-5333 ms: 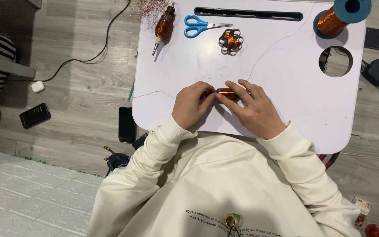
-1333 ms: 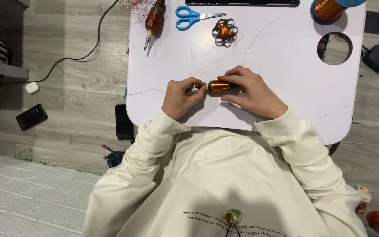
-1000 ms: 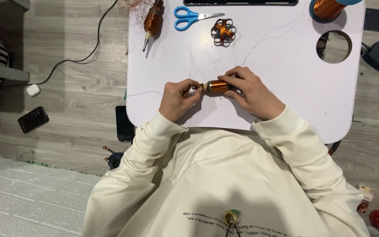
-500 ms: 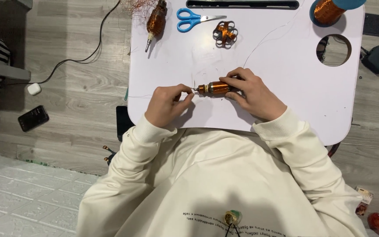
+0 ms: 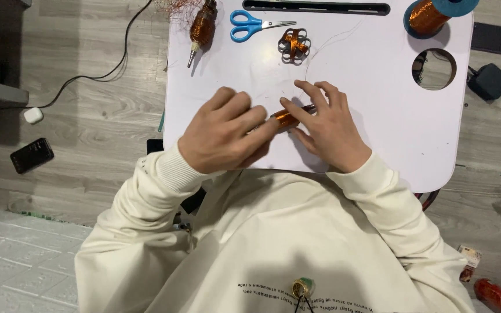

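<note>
Two hands meet at the middle of the head view, both on one small copper coil (image 5: 288,117) that lies on the white tray (image 5: 378,133). One left hand (image 5: 224,133) comes in from eight o'clock, fingers curled, its fingertips closed on the coil's near end. One right hand (image 5: 329,124) comes from four o'clock, index finger and thumb pinching the coil's other end, the remaining fingers spread above it. One thin wire (image 5: 326,49) runs from the coil toward one o'clock across the tray.

Along the tray's far edge, at twelve o'clock from the hands, lie four things: one wound motor rotor (image 5: 202,26) at eleven o'clock, one pair of blue scissors (image 5: 250,24) beside it, one small wound core (image 5: 294,44) just past the scissors, and one spool (image 5: 430,13) of copper wire at two o'clock. One round hole (image 5: 434,69) opens in the tray below the spool.

On the wooden floor (image 5: 88,116) at nine o'clock lie one black phone (image 5: 31,155), one white plug (image 5: 32,115) and one black cable (image 5: 111,64). At three o'clock sit two dark boxes (image 5: 490,81).
</note>
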